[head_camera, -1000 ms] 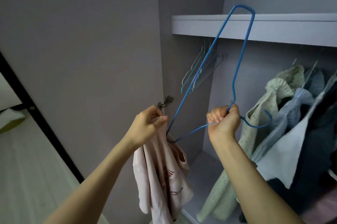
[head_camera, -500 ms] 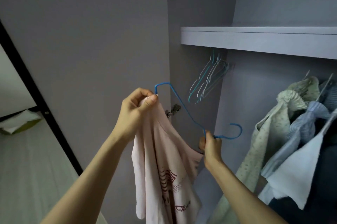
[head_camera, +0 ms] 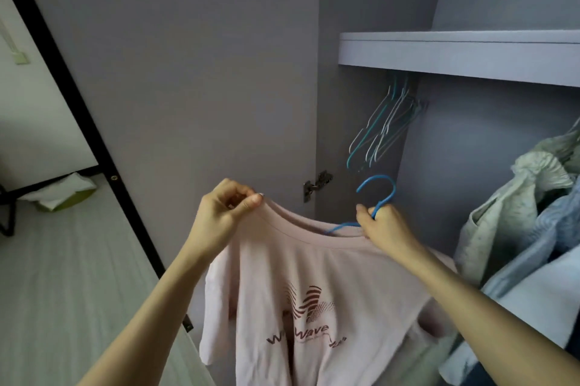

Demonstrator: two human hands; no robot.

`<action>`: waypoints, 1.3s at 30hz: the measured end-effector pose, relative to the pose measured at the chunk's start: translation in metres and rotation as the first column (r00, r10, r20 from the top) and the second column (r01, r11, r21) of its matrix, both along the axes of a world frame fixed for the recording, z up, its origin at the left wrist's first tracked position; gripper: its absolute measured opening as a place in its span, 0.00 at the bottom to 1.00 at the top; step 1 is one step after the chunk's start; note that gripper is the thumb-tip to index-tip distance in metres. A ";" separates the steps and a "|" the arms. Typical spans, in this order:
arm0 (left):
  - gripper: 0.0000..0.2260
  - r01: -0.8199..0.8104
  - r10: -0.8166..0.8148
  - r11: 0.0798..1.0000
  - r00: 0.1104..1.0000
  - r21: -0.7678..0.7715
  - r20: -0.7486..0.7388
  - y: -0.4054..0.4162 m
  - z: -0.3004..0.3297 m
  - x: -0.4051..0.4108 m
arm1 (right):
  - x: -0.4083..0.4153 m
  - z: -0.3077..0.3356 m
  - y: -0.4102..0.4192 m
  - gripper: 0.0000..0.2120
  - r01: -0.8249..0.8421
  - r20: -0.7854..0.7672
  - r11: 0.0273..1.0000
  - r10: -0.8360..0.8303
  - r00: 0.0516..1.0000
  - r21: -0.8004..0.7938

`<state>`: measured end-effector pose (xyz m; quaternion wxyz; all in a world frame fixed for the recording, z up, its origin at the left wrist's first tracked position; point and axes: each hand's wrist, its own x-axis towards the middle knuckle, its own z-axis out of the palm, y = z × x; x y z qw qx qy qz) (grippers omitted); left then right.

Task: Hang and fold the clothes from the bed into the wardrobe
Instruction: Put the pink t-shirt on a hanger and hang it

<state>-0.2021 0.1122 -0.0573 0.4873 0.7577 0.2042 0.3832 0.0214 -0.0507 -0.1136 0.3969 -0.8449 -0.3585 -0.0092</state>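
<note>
A pale pink T-shirt with a dark red wave print hangs spread in front of me, its collar facing up. My left hand pinches the collar at the left shoulder. My right hand grips the neck of a blue wire hanger. The hanger's hook stands up above my fist, and its body runs down inside the shirt's neck opening, mostly hidden by the cloth. All of this is held before the open wardrobe.
Several empty wire hangers hang under the wardrobe shelf. Hung shirts in pale green and blue fill the right side. The open wardrobe door stands to the left, with a hinge on it. The bed lies at lower left.
The hanger has gone into the shirt's neck and only its hook and a short piece show. The shirt has opened out flat, and my right hand rose nearer the collar.
</note>
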 end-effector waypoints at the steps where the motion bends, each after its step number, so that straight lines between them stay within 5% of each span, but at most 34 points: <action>1: 0.09 0.005 -0.001 0.997 0.999 0.075 -0.048 -0.002 -0.002 0.001 | 0.000 0.006 0.004 0.26 -0.004 0.014 0.999 0.004 1.000 0.051; 3: 0.11 -0.001 0.014 0.989 0.996 0.148 -0.086 -0.005 -0.005 0.004 | -0.002 0.019 0.012 0.27 -0.069 0.057 0.995 0.065 0.996 0.067; 8: 0.10 0.058 -0.048 0.980 0.997 0.188 -0.058 -0.011 -0.006 0.015 | -0.020 0.009 0.023 0.25 -0.210 0.165 0.919 0.277 0.947 -0.333; 13: 0.07 0.015 0.108 0.916 0.953 0.401 -0.282 -0.002 -0.017 0.020 | -0.012 0.021 0.024 0.27 -0.097 -0.056 0.988 0.105 0.993 0.123; 23: 0.09 0.100 0.165 0.829 0.897 0.550 -0.411 -0.001 -0.052 0.027 | -0.023 0.037 0.025 0.28 -0.102 0.033 0.993 0.100 0.994 0.068; 27: 0.08 -0.045 0.227 0.878 0.916 0.476 -0.332 0.001 -0.064 0.028 | -0.022 0.023 0.004 0.11 -0.181 -0.057 0.963 0.196 0.979 0.199; 34: 0.08 -0.149 0.298 0.875 0.915 0.461 -0.271 0.011 -0.070 0.029 | 0.011 -0.029 -0.083 0.09 -0.001 0.152 0.960 0.045 0.987 -0.280; 39: 0.08 -0.012 0.200 0.880 0.917 0.475 -0.346 0.007 -0.084 0.047 | 0.017 -0.037 -0.116 0.07 0.105 0.306 0.881 0.048 0.951 -0.462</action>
